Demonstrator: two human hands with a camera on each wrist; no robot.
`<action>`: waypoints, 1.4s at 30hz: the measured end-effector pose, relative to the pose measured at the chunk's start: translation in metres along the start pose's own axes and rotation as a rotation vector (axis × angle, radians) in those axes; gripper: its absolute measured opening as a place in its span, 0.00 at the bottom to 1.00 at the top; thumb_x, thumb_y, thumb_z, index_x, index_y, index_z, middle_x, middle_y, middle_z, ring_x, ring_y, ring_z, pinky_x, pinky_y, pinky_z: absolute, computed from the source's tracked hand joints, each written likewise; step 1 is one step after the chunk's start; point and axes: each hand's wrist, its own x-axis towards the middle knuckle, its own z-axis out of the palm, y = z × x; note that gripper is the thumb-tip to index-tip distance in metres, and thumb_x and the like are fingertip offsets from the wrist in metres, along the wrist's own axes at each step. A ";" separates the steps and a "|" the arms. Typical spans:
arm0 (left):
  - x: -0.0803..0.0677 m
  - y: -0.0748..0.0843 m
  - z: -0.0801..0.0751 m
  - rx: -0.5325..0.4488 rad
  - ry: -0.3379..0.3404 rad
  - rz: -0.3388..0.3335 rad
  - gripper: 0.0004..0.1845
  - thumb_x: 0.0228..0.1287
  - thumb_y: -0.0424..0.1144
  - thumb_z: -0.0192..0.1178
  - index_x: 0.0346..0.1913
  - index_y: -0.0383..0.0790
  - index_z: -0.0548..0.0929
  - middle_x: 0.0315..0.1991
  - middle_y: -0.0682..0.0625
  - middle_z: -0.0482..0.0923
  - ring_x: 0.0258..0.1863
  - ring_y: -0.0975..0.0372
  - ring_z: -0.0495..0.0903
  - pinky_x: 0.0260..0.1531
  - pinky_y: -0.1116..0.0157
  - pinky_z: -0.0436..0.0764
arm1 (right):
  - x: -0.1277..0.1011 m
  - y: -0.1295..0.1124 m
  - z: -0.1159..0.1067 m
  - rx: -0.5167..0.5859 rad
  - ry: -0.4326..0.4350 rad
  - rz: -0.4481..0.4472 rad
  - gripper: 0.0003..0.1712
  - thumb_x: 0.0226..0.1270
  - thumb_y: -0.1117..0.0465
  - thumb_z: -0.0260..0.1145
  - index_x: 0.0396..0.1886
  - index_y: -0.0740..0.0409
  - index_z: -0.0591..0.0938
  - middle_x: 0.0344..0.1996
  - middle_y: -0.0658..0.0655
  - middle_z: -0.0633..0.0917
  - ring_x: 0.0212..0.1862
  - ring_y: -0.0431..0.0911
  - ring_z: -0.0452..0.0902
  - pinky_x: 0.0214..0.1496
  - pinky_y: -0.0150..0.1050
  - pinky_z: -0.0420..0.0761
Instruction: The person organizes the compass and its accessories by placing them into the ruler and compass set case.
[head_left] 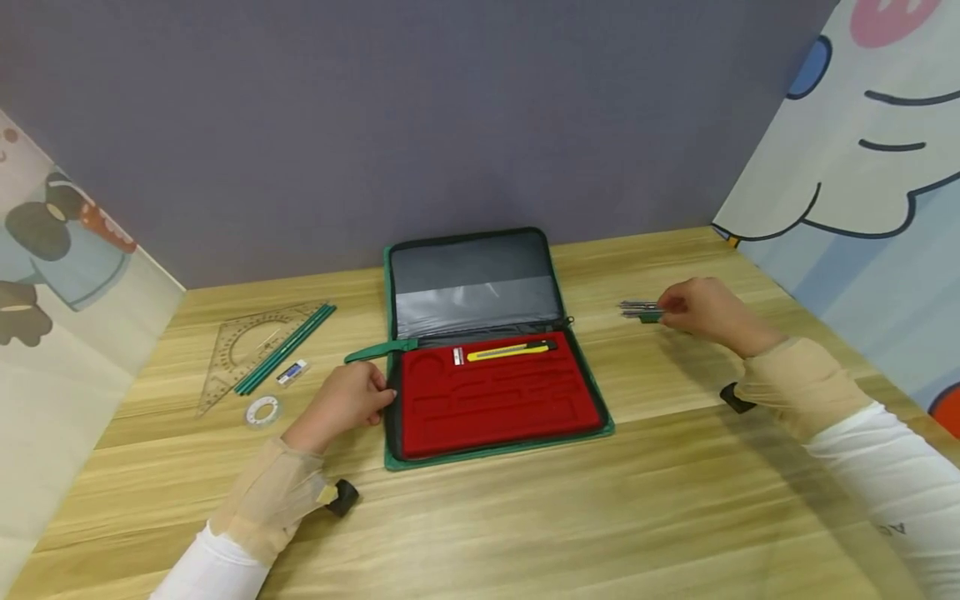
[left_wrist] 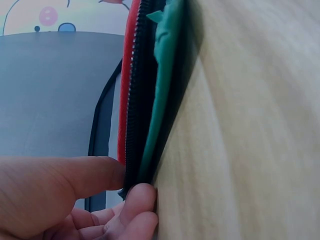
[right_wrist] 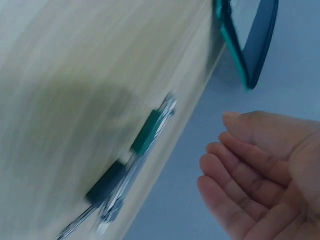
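Observation:
A green zip case [head_left: 469, 260] lies unfolded on the table, its red tray [head_left: 483, 417] shaped with recesses. My left hand [head_left: 347, 402] pinches the case's left edge, thumb on the zipper side [left_wrist: 131, 85] and fingers at the green cover [left_wrist: 161, 90]. In the tray's upper recesses sit a yellow utility knife [head_left: 510, 352] and a small metal sharpener [head_left: 458, 357]. My right hand [head_left: 705, 312] is beside slim metal drawing tools [head_left: 633, 312], with loosely bent fingers and nothing between them in the right wrist view. One tool has a green sleeve [right_wrist: 146, 132], another a black one [right_wrist: 106, 182].
Left of the case lie a clear set square [head_left: 217, 367], green pencils [head_left: 288, 348], an eraser [head_left: 292, 372] and a roll of white tape [head_left: 262, 411]. A green strap [head_left: 375, 350] sticks out from the case's left side. A grey panel [head_left: 450, 125] stands behind the table.

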 end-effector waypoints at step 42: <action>0.002 0.000 0.000 -0.005 0.000 0.001 0.07 0.61 0.35 0.61 0.30 0.34 0.77 0.15 0.50 0.75 0.14 0.65 0.76 0.21 0.68 0.76 | 0.021 0.074 0.013 -0.134 -0.057 0.005 0.07 0.59 0.74 0.61 0.36 0.73 0.81 0.31 0.67 0.83 0.35 0.60 0.79 0.39 0.55 0.78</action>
